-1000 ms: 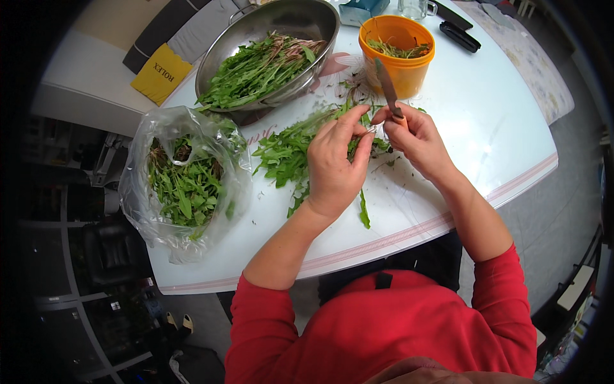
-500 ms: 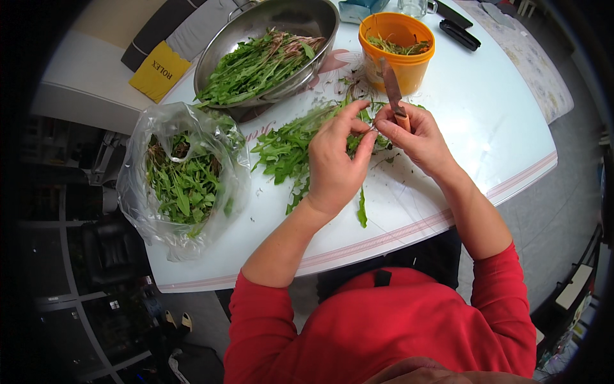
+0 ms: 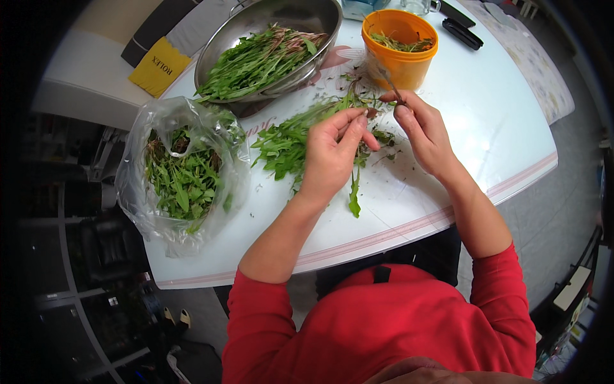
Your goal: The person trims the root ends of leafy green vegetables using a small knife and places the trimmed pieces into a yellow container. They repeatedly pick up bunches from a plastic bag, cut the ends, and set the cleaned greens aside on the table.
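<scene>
Nearside of orange bucket [image 3: 410, 69]: left hand [image 3: 329, 150] pinching leafy green [image 3: 354, 200]; right hand [image 3: 427, 133] gripping knife [image 3: 394, 91], best angled away.

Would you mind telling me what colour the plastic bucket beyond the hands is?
The plastic bucket is yellowish orange, showing best in the head view.

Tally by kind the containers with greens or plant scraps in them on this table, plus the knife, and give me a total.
Clear plastic bag: 1
Metal basin: 1
Orange bucket: 1
Knife in right hand: 1
Total: 4
</scene>
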Demonstrator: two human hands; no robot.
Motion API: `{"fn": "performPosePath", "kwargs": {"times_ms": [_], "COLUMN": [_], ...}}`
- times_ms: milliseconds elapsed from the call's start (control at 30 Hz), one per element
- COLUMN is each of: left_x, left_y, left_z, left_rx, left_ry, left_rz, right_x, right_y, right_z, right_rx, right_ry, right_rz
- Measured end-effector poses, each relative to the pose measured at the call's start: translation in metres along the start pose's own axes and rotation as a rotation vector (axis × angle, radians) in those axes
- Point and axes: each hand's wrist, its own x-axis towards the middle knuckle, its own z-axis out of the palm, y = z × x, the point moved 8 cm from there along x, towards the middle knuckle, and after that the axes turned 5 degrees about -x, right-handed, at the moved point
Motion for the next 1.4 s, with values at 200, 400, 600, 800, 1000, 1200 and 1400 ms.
{"fn": "performPosePath", "kwargs": {"times_ms": [200,400,600,800,1000,1200,1400], "left_x": [0.0,-0.001,-0.002,-0.001,-0.004,-0.003,-0.006], "left_y": [0.004,0.005,0.005,0.006,0.009,0.006,0.02], "left_z": [-0.003,-0.003,-0.004,-0.002,-0.003,-0.006,-0.003], "left_rx": [-0.097,-0.089,-0.08,-0.107,-0.059,-0.032,0.13], "left_ry": [0.053,0.038,0.043,0.039,0.041,0.06,0.079], "left_rz": [0.06,0.058,0.057,0.075,0.027,0.03,0.104], "right_x": [-0.007,-0.009,-0.009,-0.01,-0.01,-0.01,-0.002], "right_y": [-0.026,-0.029,-0.03,-0.034,-0.036,-0.036,-0.013], "right_z": [0.009,0.015,0.016,0.016,0.015,0.013,-0.005], "right_rx": [-0.313,-0.41,-0.45,-0.484,-0.529,-0.557,-0.446], "right_ry": [0.118,0.1,0.085,0.131,0.165,0.19,0.238], "right_rz": [-0.361,-0.404,-0.412,-0.471,-0.469,-0.443,-0.24]}}
